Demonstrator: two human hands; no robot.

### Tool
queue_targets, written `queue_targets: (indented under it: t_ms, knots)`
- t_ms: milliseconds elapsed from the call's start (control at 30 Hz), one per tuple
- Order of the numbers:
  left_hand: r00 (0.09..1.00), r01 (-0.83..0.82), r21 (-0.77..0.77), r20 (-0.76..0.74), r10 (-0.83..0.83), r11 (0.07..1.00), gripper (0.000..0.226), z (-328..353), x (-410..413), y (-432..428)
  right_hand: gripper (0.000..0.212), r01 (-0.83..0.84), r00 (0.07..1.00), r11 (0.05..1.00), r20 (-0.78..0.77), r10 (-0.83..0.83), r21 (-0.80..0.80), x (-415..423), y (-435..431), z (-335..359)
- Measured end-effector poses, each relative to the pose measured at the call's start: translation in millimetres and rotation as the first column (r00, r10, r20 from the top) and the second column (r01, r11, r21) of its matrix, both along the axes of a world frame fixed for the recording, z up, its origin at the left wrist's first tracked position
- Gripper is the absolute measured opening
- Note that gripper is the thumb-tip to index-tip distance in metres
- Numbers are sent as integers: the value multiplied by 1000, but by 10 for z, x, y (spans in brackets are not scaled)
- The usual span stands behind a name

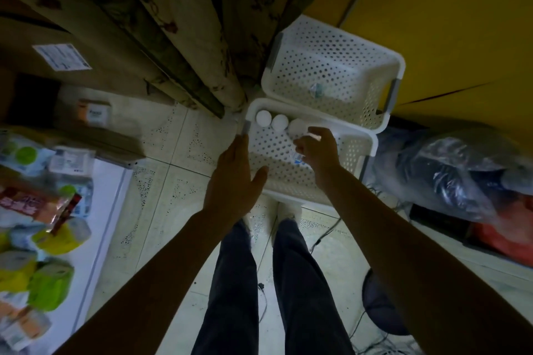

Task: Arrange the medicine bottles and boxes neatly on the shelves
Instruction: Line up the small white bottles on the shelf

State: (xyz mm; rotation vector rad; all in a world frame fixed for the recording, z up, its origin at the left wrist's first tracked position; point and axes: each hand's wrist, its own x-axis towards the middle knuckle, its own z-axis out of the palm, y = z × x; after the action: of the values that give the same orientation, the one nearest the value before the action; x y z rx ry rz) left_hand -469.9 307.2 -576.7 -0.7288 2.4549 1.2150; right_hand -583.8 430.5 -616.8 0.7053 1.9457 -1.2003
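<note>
Two hands reached down over a white perforated basket (356, 150) that stood on the tiled floor (173, 181). The left hand (235, 179) was spread flat, fingers straight and together and thumb splayed, above the basket's left rim, and it held nothing. The right hand (317, 150) was curled, its fingers and thumb closed round a small white bottle (298, 158) with blue print, held inside the basket just right of the left hand's thumb.

Just beyond the right hand's fingers, three white-capped bottles (279, 123) stood in a row along the basket's far wall, each touching the next. Beyond them a second white basket (331, 46) sat against the first, with a small pale packet (315, 89) inside.

Beyond the left hand hung a patterned curtain (178, 37), with a cardboard box (43, 46) farther left. Well to the left of both hands, a white shelf (109, 196) carried green, yellow and pale packs (49, 282), blurred. To the right of the right hand lay a bundle wrapped in clear plastic (461, 170). Below the hands were the person's dark trouser legs (233, 282).
</note>
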Motion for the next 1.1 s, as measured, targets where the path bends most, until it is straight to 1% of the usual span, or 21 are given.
queue_targets:
  t_ms: [33, 100, 133, 167, 200, 267, 333, 400, 433, 500, 533, 567, 633, 700, 733, 800, 867, 1000, 1100]
  knots:
    - [1000, 1, 2, 4, -1, 1000, 83, 55, 0, 15, 26, -30, 1000, 1000, -5, 30, -2, 41, 55, 91]
    - [1000, 22, -12, -17, -22, 1000, 84, 233, 12, 61, 37, -186, 981, 982, -50, 187, 36, 147, 155, 343]
    - [999, 39, -31, -36, -40, 999, 84, 354, 27, 75, 40, -306, 944, 949, -104, 313, 81, 214, 200, 504]
    - [997, 49, -58, -60, -52, 997, 84, 494, 50, 83, 42, -429, 877, 895, -182, 445, 122, 287, 243, 673]
    - [995, 52, -95, -83, -60, 994, 83, 645, 89, 83, 45, -539, 787, 828, -258, 561, 157, 367, 280, 855]
    - [987, 64, -202, -132, -92, 977, 80, 993, 207, 82, 55, -687, 599, 693, -370, 710, 218, 507, 319, 1246]
    - [978, 78, -309, -163, -133, 948, 74, 1344, 373, 95, 59, -759, 397, 575, -482, 781, 306, 608, 310, 1638]
    - [969, 53, -407, -200, -145, 912, 68, 1716, 533, 79, 54, -771, 174, 473, -573, 801, 426, 672, 237, 1990]
    - [963, 27, -449, -229, -144, 893, 67, 1912, 618, 69, 52, -768, 83, 433, -597, 798, 472, 709, 183, 2167]
    - [946, -44, -536, -294, -137, 843, 67, 2302, 797, 27, 54, -779, -30, 381, -637, 771, 498, 787, 49, 2527]
    - [940, -80, -587, -314, -135, 806, 68, 2501, 895, -11, 50, -777, -98, 371, -681, 725, 508, 822, -36, 2719]
    - [934, -115, -643, -329, -137, 757, 69, 2710, 992, -62, 45, -768, -194, 367, -737, 647, 524, 848, -132, 2897]
    - [924, -184, -738, -355, -141, 649, 67, 3151, 1193, -199, 51, -727, -394, 380, -801, 450, 571, 910, -359, 3308]
    - [924, -240, -810, -360, -131, 536, 65, 3605, 1423, -346, 52, -691, -525, 369, -782, 335, 622, 1000, -608, 3784]
    - [926, -266, -839, -360, -116, 475, 67, 3824, 1552, -415, 50, -677, -575, 350, -762, 299, 648, 1060, -727, 3997]
    - [926, -323, -876, -370, -70, 357, 70, 4224, 1844, -528, 49, -653, -650, 319, -725, 229, 686, 1219, -943, 4422]
    - [922, -370, -893, -387, -19, 255, 69, 4560, 2174, -617, 49, -644, -698, 317, -704, 131, 697, 1441, -1147, 4820]
    - [889, -454, -886, -444, 112, 89, 67, 5083, 2843, -761, 47, -640, -745, 333, -666, -48, 693, 1965, -1524, 5476]
    - [855, -492, -871, -485, 184, -9, 70, 5355, 3307, -913, 55, -620, -775, 323, -621, -113, 715, 2365, -1799, 5864]
